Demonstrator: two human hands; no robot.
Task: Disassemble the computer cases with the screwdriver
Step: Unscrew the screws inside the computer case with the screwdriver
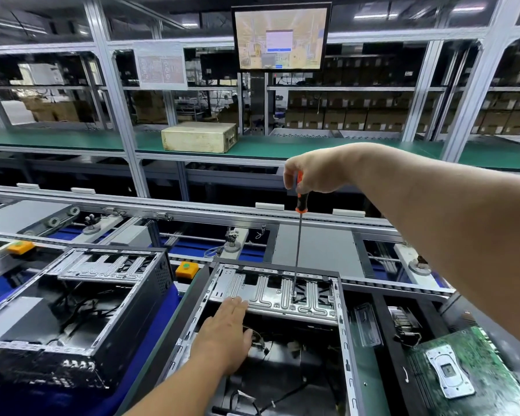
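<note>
A second opened case (81, 298) sits well left of the left hand (222, 334), whose straight fingers press flat on the near edge of the metal bracket (282, 298) inside the middle case (344, 340). To their right the screwdriver (297, 235) stands upright, tip on a bracket screw, handle wrapped by the right hand (315, 172). Best to keep it plumb and push down while turning. Case walls box the shaft in; above is free. A circuit board (469, 367) lies far right.
</note>
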